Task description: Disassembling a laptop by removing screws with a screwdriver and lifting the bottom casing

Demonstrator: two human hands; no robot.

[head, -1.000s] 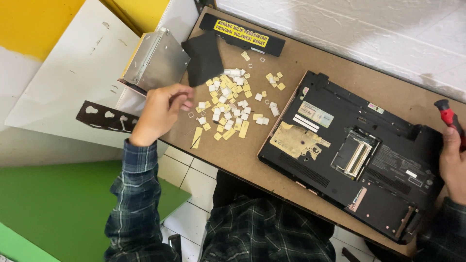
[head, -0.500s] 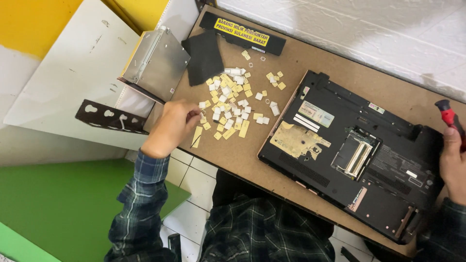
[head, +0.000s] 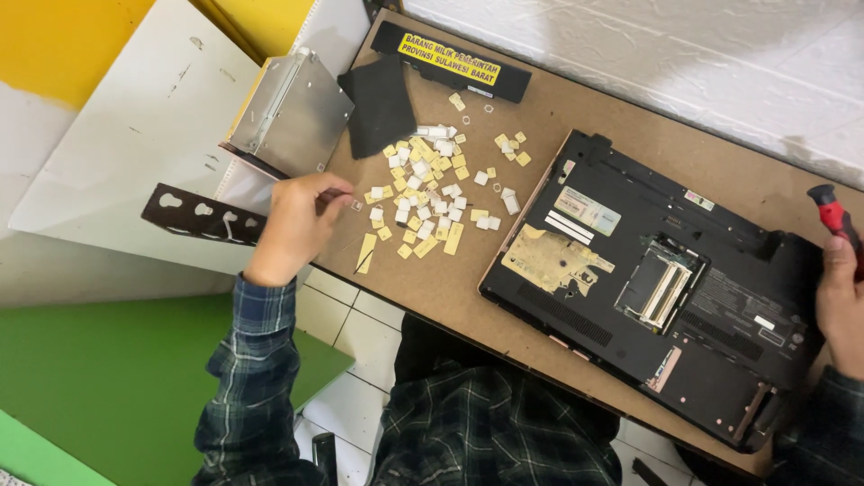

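The left hand (head: 297, 225) hovered at the bench (head: 576, 108) edge, its fingers (head: 335, 200) pinched together beside the scattered pale keycaps (head: 427, 193); whether they gripped one could not be told. The right hand (head: 841, 301) clasped a red-handled screwdriver (head: 832, 216) beside the upturned black laptop (head: 648, 279).

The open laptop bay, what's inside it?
Inside the bay of the upturned laptop, pale strips lie side by side, like memory sticks. Anything beneath them is covered.

Bright even daylight, soft shadows, sharp
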